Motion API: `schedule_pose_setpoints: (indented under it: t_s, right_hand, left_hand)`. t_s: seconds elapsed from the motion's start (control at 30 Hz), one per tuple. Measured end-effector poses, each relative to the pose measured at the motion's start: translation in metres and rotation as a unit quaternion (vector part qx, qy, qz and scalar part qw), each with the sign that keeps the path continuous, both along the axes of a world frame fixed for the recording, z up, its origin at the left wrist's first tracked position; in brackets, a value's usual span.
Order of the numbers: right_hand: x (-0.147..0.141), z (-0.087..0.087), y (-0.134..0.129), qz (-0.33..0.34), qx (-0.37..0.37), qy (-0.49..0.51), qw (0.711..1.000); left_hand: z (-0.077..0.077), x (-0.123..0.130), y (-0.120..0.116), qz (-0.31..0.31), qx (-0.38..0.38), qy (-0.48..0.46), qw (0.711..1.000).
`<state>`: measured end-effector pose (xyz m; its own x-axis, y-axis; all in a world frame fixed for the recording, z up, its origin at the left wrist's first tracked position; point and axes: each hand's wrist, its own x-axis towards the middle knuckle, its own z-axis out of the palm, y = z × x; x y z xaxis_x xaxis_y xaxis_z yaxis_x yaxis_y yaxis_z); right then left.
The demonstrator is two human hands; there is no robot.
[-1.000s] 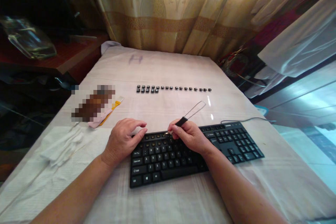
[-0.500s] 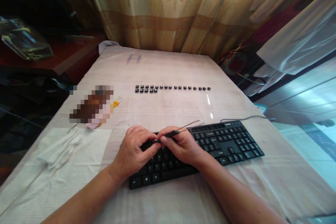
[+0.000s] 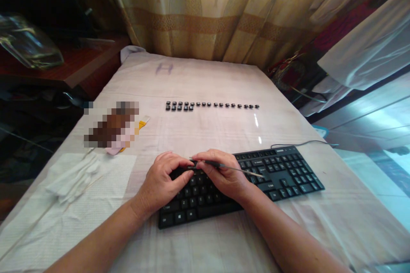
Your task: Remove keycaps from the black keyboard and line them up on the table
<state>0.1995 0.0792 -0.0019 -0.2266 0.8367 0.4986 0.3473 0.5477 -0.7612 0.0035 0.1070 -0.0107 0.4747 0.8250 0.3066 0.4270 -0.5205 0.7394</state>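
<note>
A black keyboard [image 3: 221,204] lies slantwise under both hands, and the fingers cover its upper left keys. My right hand [image 3: 221,170] is closed around the black handle of a wire keycap puller [image 3: 237,169], whose thin metal wires point to the right over the keys. Thumb and forefinger of my left hand [image 3: 169,179] are pinched together at the handle's left end; what sits between them is too small and hidden to make out. Beyond the keyboard, several loose black keycaps [image 3: 204,104] stand in one long row with a shorter row in front.
A pale cloth covers the table [image 3: 211,81]. To the left are a yellow-handled brush [image 3: 142,125], a blurred-out item, and a white paper towel [image 3: 124,170] with crumpled tissue [image 3: 80,179] and a thin stick. The keyboard's cable [image 3: 297,142] runs right. Curtains [image 3: 198,25] hang behind.
The puller has turned in my right hand: its wires pointed up and right before, and now slope down to the right. My left hand stays pinched in nearly the same place.
</note>
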Motion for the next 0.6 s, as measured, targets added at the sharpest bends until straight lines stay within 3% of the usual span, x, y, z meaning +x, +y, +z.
schedule_pose_setpoints:
  t_s: [0.23,0.43,0.6]
  right_hand:
    - [0.030,0.002,0.008,-0.095,-0.007,-0.162,0.982]
    - [0.055,0.006,0.011,-0.074,-0.043,-0.324,0.942]
    - [0.056,0.011,0.010,-0.046,-0.033,-0.363,0.930]
  left_hand:
    - [-0.004,-0.006,0.005,0.065,-0.065,-0.019,0.996]
    - [-0.006,-0.011,0.011,0.085,-0.100,-0.034,0.991]
    - [-0.010,-0.011,0.013,0.070,-0.139,-0.050,0.987]
